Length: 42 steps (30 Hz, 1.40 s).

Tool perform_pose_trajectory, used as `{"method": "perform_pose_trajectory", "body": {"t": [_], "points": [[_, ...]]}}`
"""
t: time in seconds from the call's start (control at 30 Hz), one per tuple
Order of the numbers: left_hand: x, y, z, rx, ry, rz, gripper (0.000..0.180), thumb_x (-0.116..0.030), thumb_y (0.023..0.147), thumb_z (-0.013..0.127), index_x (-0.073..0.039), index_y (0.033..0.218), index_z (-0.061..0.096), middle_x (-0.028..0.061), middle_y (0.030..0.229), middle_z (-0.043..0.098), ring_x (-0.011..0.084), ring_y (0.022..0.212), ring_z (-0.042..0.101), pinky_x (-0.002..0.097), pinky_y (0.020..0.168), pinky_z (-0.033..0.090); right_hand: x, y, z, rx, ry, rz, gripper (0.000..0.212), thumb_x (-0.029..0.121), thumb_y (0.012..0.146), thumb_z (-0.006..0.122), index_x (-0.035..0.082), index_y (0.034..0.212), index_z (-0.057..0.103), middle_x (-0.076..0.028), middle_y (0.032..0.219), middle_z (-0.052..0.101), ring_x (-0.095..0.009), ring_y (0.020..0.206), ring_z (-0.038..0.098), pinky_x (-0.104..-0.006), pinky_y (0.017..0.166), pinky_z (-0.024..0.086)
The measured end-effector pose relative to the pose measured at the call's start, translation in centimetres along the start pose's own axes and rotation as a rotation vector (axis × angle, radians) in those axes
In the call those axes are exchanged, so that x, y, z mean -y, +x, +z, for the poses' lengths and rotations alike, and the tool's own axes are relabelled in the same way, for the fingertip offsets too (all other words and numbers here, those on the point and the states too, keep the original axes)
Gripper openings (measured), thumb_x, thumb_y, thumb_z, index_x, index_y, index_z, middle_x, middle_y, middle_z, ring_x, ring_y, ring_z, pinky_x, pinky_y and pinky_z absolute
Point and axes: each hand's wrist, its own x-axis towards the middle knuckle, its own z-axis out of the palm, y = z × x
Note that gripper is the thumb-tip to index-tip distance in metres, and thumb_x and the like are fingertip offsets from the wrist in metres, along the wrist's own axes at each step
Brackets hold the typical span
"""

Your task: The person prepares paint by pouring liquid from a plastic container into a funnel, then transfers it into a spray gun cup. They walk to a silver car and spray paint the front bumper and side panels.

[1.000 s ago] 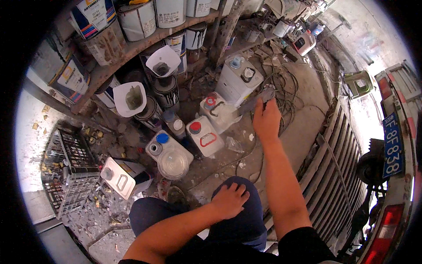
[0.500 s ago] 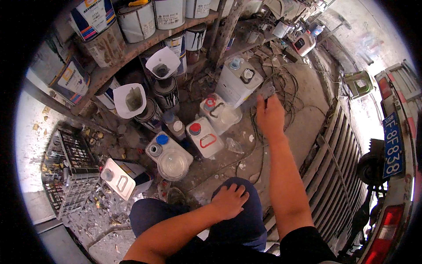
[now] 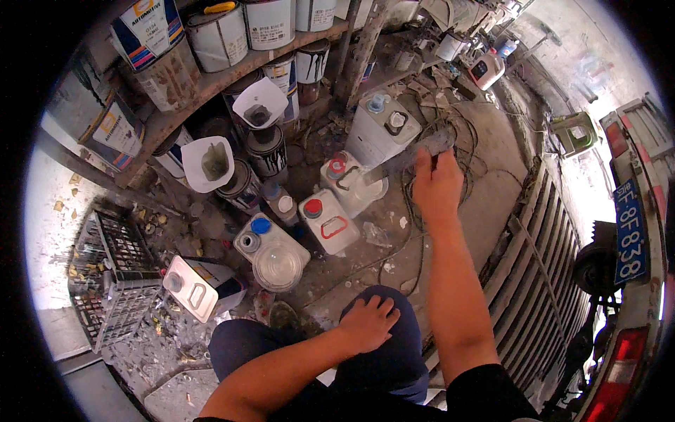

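My right hand (image 3: 437, 188) reaches forward and pinches a long, greyish, see-through strip-like thing (image 3: 408, 159), blurred and of unclear kind. Its lower left end reaches over a clear plastic tub (image 3: 370, 187), which stands against a white jug with a red cap (image 3: 339, 167). Just beyond is a tall white square can (image 3: 380, 130) with a pale blue spout. My left hand (image 3: 367, 323) lies on my knee, fingers spread, holding nothing. Nearer me stand a white jug with a red handle (image 3: 329, 224) and a blue-capped jug (image 3: 261, 225), the latter with a round clear tub (image 3: 277, 265) on top.
Paint tins (image 3: 216, 41) crowd the shelf at the upper left. Two white paper funnels (image 3: 208, 163) sit on tins below it. A black crate (image 3: 121, 271) and a square can (image 3: 191, 288) stand at left. Hoses (image 3: 465, 165) lie beyond my hand; a slatted grille (image 3: 538, 274) is at right.
The strip-like thing in my right hand has swung round and now stretches leftward to the clear tub. The right hand has shifted slightly right. My left hand stays on the knee.
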Motion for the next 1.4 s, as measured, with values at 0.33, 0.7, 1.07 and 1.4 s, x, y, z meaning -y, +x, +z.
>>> {"method": "perform_pose_trajectory", "body": {"t": [0.33,0.7,1.07,1.4], "points": [[0.1,0.1,0.3,-0.017,-0.010,0.001,0.054,-0.034,0.079,0.065,-0.008,0.124,0.052,0.0158,0.126,0.047,0.0340,0.108,0.048,0.0465,0.086,0.045,-2.5,-2.5,1.8,0.075,-0.057,0.074,0.020,0.016,0.088,0.056,-0.002,0.088,0.049,-0.024,0.079,0.057,-0.045,0.071,0.056,-0.0497,0.061,0.043],[0.2,0.2,0.1,0.039,-0.021,-0.029,0.054,-0.035,0.082,0.061,-0.008,0.127,0.050,0.0160,0.130,0.045,0.0351,0.113,0.046,0.0475,0.088,0.045,-1.1,-0.3,-0.1,0.042,0.012,0.042,0.016,0.015,0.089,0.056,-0.001,0.090,0.052,-0.020,0.079,0.058,-0.040,0.071,0.057,-0.0458,0.062,0.043],[0.1,0.2,0.2,0.032,-0.032,-0.022,0.053,-0.032,0.081,0.062,-0.008,0.126,0.050,0.0167,0.130,0.045,0.0356,0.111,0.047,0.0478,0.088,0.045,-1.5,-2.4,1.2,0.065,0.072,0.200,0.017,0.013,0.088,0.054,-0.002,0.097,0.051,-0.022,0.085,0.058,-0.043,0.078,0.056,-0.0470,0.066,0.044],[0.2,0.2,0.3,-0.012,-0.008,0.000,0.054,-0.033,0.080,0.064,-0.007,0.126,0.051,0.0155,0.125,0.048,0.0339,0.107,0.049,0.0458,0.084,0.046,-1.8,-0.6,-0.3,0.056,-0.031,0.063,0.018,0.017,0.089,0.056,-0.001,0.091,0.052,-0.022,0.084,0.057,-0.044,0.077,0.056,-0.0478,0.065,0.043]]}}
